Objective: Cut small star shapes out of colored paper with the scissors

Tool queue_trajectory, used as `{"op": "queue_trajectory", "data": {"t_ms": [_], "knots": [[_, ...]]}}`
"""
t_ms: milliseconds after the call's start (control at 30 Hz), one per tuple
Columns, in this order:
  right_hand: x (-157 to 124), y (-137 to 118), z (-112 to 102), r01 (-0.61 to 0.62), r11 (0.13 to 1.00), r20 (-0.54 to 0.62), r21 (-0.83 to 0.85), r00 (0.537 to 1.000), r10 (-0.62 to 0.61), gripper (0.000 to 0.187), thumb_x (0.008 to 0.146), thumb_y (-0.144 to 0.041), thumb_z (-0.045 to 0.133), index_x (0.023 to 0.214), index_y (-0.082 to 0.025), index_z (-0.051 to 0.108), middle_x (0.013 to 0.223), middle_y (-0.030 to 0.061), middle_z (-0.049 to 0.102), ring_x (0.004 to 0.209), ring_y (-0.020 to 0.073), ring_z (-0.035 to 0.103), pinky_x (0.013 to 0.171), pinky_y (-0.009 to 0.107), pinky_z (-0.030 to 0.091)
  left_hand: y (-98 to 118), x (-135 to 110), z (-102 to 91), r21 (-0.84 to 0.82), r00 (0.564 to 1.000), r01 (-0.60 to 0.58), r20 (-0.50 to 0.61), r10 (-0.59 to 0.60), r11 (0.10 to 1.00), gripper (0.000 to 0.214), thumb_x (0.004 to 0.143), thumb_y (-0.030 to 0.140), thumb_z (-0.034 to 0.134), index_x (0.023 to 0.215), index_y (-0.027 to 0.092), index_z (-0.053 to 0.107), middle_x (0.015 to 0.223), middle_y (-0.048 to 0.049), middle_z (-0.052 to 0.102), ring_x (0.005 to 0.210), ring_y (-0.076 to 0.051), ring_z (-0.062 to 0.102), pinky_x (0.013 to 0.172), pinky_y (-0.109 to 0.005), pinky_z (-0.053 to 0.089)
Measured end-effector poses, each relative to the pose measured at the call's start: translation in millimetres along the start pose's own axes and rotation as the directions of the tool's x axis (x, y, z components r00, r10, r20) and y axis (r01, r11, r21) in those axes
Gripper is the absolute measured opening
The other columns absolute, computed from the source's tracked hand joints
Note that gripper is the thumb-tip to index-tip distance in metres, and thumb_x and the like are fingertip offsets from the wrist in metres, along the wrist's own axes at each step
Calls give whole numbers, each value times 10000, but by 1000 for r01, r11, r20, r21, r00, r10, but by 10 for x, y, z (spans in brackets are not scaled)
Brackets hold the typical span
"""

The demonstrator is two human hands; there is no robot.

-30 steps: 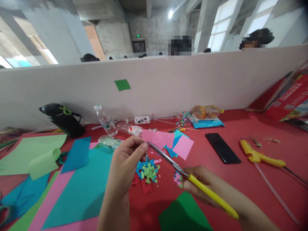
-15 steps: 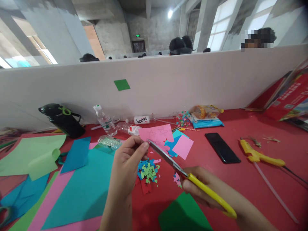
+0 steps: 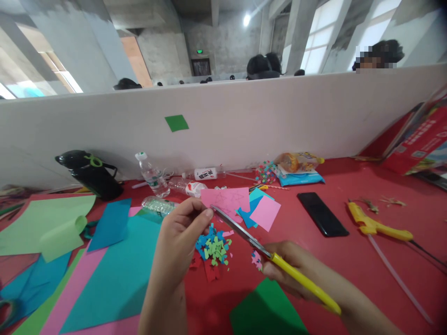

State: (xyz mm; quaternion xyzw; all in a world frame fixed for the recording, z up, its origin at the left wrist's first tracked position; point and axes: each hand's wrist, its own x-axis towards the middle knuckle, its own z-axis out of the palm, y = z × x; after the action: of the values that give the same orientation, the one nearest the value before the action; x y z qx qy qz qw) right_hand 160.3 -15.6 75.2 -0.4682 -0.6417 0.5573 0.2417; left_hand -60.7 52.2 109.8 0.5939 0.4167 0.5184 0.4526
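Observation:
My left hand (image 3: 179, 242) pinches the near edge of a pink paper sheet (image 3: 226, 199) with pencilled star outlines, holding it above the red table (image 3: 349, 260). My right hand (image 3: 289, 274) grips yellow-handled scissors (image 3: 265, 253); their blades point up and left, and the tips meet the paper by my left fingertips. Below the blades lies a pile of small cut paper stars (image 3: 213, 249) in blue, green and red. A few pink cut-outs (image 3: 257, 260) lie near my right hand.
Big sheets of teal (image 3: 115, 274), pink and light green paper (image 3: 42, 223) cover the left. A dark green sheet (image 3: 267, 311) lies at the near edge. A black phone (image 3: 321, 214), a yellow glue gun (image 3: 379, 228), plastic bottles (image 3: 152, 177) and a black bag (image 3: 91, 174) lie toward the white partition (image 3: 244, 121).
The pink sheet tipped up and then came back down a little in my left hand. The scissors and both hands stayed almost in place.

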Motion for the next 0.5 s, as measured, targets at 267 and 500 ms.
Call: {"op": "queue_trajectory", "data": {"t_ms": [267,500], "knots": [[1,-58,127,-35,985,-37,168,998,41,674,695,-883,452,661,-215,373,472,-100,313,400,41,247,368,188,181,-2,-4,82,-88,997,0,-80,-8,996,122,837,226,653,719,209,625,636,38,522,590,-78,470,528,-185,404],[33,-62,246,11,975,-24,224,1000,-6,649,760,-847,422,634,-214,364,481,-88,323,400,41,270,359,184,182,-10,-20,174,-115,988,-26,-154,8,993,106,830,215,651,733,206,613,640,37,519,601,-84,464,527,-188,398]]}}
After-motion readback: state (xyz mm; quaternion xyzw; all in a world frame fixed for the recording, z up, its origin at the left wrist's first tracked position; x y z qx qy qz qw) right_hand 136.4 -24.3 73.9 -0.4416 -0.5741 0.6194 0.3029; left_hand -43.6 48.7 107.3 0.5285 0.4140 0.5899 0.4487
